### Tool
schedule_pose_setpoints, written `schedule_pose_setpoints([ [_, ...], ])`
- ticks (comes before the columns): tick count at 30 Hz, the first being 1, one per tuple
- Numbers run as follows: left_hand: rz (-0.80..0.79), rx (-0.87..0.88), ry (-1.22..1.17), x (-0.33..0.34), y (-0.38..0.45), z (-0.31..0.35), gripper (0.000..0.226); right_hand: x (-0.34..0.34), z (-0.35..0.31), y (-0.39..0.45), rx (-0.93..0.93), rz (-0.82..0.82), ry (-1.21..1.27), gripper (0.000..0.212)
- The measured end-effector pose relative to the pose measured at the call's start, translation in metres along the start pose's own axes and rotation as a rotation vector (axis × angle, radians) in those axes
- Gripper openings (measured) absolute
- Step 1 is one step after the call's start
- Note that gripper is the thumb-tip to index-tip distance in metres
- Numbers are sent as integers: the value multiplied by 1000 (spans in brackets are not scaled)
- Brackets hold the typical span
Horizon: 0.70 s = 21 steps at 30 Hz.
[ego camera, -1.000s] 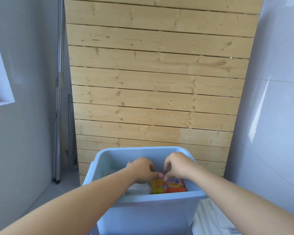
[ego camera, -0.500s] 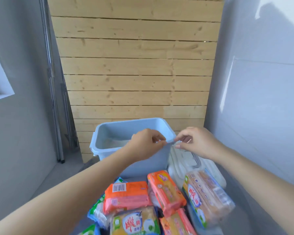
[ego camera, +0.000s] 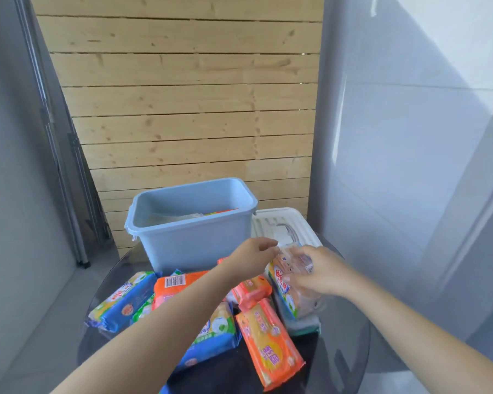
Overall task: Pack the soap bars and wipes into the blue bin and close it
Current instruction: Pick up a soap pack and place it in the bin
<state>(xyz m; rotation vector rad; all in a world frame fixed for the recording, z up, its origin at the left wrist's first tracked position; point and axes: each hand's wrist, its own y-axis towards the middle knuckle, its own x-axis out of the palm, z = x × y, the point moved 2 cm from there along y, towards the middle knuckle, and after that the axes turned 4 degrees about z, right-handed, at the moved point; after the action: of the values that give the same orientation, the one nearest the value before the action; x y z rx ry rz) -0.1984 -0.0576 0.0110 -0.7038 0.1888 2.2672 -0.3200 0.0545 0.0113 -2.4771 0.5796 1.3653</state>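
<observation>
The blue bin (ego camera: 194, 243) stands open at the back of a dark round table, with a few packs lying in its bottom. Its white lid (ego camera: 285, 226) lies flat to the right of it. Several orange soap packs (ego camera: 268, 342) and blue wipe packs (ego camera: 123, 302) are heaped in front of the bin. My right hand (ego camera: 322, 271) grips the top of a clear multipack of soap (ego camera: 288, 294) that stands on the right of the heap. My left hand (ego camera: 254, 257) pinches the same pack's top edge from the left.
A wooden slat wall (ego camera: 188, 109) rises behind the bin. A folded metal stand (ego camera: 69, 177) leans in the left corner. Grey walls close in on both sides, and the glass table edge (ego camera: 362, 336) curves round on the right.
Both hands came out of the bin, drew back over its front rim and dropped onto the clear soap multipack. The view tilted down, bringing the heap of packs and the lid into sight.
</observation>
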Motion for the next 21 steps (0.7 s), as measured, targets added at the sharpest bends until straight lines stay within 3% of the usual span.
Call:
schedule_pose_setpoints([
  [7, -2, -81, -245, 4, 4, -3, 25, 7, -1, 7, 82, 73, -36, 69],
  [11, -4, -41, -201, 2, 3, 0, 26, -7, 6, 8, 88, -32, 152, 64],
  [21, 4, 144, -261, -68, -3, 34, 24, -73, -54, 32, -147, -184, 349, 57],
])
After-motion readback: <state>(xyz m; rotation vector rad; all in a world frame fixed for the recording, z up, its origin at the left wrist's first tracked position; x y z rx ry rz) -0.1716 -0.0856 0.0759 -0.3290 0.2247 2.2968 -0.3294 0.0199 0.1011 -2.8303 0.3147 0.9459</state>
